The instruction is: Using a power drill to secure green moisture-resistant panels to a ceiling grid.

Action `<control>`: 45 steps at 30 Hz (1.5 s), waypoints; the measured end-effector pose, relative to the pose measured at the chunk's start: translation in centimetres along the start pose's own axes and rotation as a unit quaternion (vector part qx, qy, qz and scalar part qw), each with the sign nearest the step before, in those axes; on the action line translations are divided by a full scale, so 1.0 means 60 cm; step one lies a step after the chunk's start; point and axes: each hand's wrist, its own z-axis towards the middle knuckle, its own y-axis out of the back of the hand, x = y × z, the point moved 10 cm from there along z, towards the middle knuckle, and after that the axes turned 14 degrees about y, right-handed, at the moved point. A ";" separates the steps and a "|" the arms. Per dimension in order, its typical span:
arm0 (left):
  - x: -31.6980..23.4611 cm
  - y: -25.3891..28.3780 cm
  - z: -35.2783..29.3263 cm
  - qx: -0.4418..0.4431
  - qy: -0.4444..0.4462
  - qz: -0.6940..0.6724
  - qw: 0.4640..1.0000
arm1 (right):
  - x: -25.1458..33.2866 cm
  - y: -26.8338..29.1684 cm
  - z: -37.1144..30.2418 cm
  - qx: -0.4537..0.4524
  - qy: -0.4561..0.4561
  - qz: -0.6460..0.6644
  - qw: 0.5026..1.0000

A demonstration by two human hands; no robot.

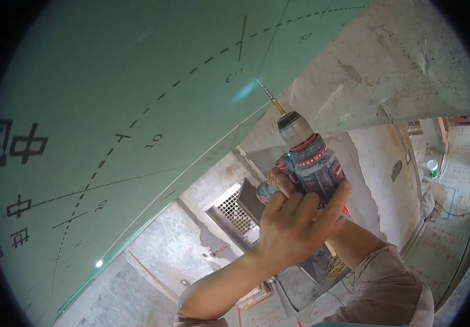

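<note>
A dark cordless drill driver point(319, 169) with a red ring and grey chuck points up at a green ceiling board point(110, 76). From its chuck extends a gold-coloured bit point(277, 105), and the thin screw point(262, 86) at its end meets the board beside a bluish light spot. My right hand point(281, 175) is wrapped round the drill's grip, its palm hidden behind the tool and my other hand. Against the drill's rear, my left hand point(295, 223) presses with fingers partly curled and one finger lying along the housing.
Bare concrete ceiling point(387, 71) borders the board on the right. Below are rough walls, a latticed window point(231, 210), a coiled yellow cable point(337, 268), and a white-and-green tub point(432, 168) on the covered floor. A wooden strip point(153, 276) leans at lower left.
</note>
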 end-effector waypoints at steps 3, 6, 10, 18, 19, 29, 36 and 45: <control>-0.009 -0.005 -0.005 -0.057 -0.051 0.134 0.988 | 0.021 -0.025 0.005 0.035 0.046 0.001 0.998; 0.000 -0.005 0.006 -0.053 -0.027 0.069 0.996 | 0.051 -0.039 0.006 0.061 0.096 -0.003 0.994; 0.005 -0.010 0.011 -0.037 -0.016 0.029 0.999 | 0.079 -0.046 0.003 0.083 0.142 -0.011 0.986; 0.018 -0.009 0.023 -0.023 0.049 0.007 0.998 | 0.033 -0.047 0.022 0.094 0.102 0.040 0.990; 0.019 -0.009 0.021 -0.028 0.039 0.005 0.999 | 0.031 -0.045 0.026 0.097 0.096 0.047 0.990; 0.011 -0.005 0.019 -0.054 0.017 -0.017 0.998 | -0.006 0.001 0.037 0.093 0.022 0.142 0.985; 0.017 -0.013 0.020 -0.057 0.029 -0.026 0.998 | 0.054 -0.022 0.029 0.140 0.083 -0.053 0.985; 0.030 -0.018 0.009 -0.045 0.046 -0.041 0.997 | 0.044 -0.001 0.035 0.109 0.027 0.036 0.993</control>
